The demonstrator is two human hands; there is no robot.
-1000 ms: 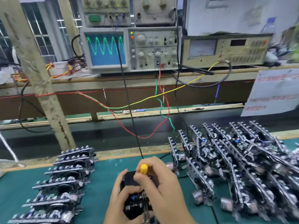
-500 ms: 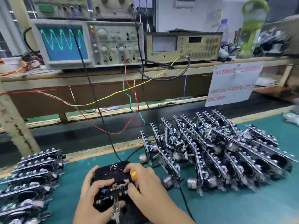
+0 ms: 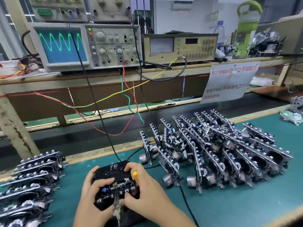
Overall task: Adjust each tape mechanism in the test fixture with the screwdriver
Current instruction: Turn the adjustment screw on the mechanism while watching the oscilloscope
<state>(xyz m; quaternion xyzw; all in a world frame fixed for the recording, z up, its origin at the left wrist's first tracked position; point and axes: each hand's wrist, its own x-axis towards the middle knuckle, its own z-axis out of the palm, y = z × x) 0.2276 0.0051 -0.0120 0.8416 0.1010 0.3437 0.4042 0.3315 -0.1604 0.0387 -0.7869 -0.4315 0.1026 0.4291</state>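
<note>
A black test fixture (image 3: 113, 171) marked "FE" lies on the green mat near the front edge, with a tape mechanism (image 3: 118, 187) seated in it. My left hand (image 3: 95, 187) grips the fixture's left side, thumb on top of the mechanism. My right hand (image 3: 144, 185) holds the fixture's right side and keeps the yellow-handled screwdriver (image 3: 135, 176) tucked between its fingers, handle pointing up. The screwdriver's tip is hidden. A metal clip (image 3: 116, 207) hangs at the fixture's front edge.
Several tape mechanisms (image 3: 221, 149) stand in leaning rows on the right; another stack (image 3: 32, 179) lies flat on the left. An oscilloscope (image 3: 85, 45) showing a green wave and a meter (image 3: 180, 46) sit on the shelf behind. Loose wires (image 3: 124, 99) hang down to the fixture. A paper sign (image 3: 229, 81) hangs at right.
The view swung right and downward, showing more of the right-hand rows. The screwdriver came off its upright working position and now lies tucked in my right hand while both hands hold the fixture.
</note>
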